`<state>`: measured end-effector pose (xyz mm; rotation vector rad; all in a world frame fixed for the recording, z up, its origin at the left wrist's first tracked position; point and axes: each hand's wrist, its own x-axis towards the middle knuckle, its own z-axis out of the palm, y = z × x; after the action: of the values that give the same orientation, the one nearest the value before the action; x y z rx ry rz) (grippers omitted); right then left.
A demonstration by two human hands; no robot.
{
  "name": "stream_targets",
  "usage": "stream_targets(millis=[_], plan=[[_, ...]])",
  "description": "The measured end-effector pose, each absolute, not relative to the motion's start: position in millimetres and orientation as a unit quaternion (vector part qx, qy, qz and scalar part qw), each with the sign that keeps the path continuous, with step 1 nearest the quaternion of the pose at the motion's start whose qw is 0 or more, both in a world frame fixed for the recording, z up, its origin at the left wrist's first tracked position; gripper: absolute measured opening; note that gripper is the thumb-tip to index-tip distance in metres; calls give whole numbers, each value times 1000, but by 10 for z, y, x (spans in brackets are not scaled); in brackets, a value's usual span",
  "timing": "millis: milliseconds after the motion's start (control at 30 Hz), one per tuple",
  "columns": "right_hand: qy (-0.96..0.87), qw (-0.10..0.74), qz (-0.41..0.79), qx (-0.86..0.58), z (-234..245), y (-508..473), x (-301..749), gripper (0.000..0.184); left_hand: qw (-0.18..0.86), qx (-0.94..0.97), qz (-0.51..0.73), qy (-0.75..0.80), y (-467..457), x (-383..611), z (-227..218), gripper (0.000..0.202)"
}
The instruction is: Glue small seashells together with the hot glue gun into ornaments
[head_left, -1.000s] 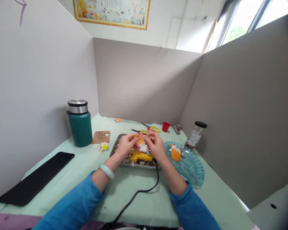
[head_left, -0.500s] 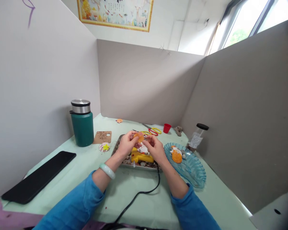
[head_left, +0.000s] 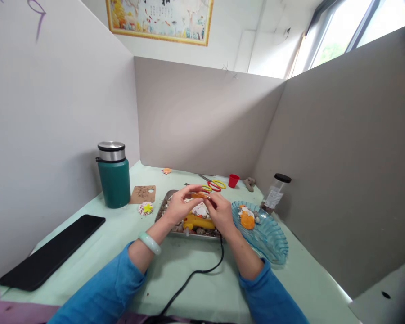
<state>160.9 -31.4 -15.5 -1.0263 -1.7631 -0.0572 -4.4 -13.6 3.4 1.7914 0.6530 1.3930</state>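
Between my two hands is a thin, flat orange piece, seen nearly edge-on; its exact kind I cannot make out. My left hand pinches it from the left, and my right hand pinches its right end. Below them, a yellow glue gun lies across a metal tray holding pebbles, shells and a white piece. A black cord runs from the tray area toward the front edge.
On the right stands a blue scalloped plate with orange and white pieces. Scissors, a red cup and a black-lidded jar sit farther back. To the left are a green flask, a cardboard piece and a black slab.
The orange piece has tipped from showing its flat face to nearly edge-on. Both hands keep hold of it, and the view has shifted slightly.
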Motion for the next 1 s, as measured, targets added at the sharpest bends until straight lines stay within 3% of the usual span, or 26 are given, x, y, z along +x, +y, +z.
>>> stream_targets(millis=[333,1000], plan=[[-755,514,13,-407,-163,-308,1588,22,306,733,542,273,-133,-40,29,18],[-758,497,88,-414,-160,-335,1555,24,253,744,551,281,-198,-49,57,13]])
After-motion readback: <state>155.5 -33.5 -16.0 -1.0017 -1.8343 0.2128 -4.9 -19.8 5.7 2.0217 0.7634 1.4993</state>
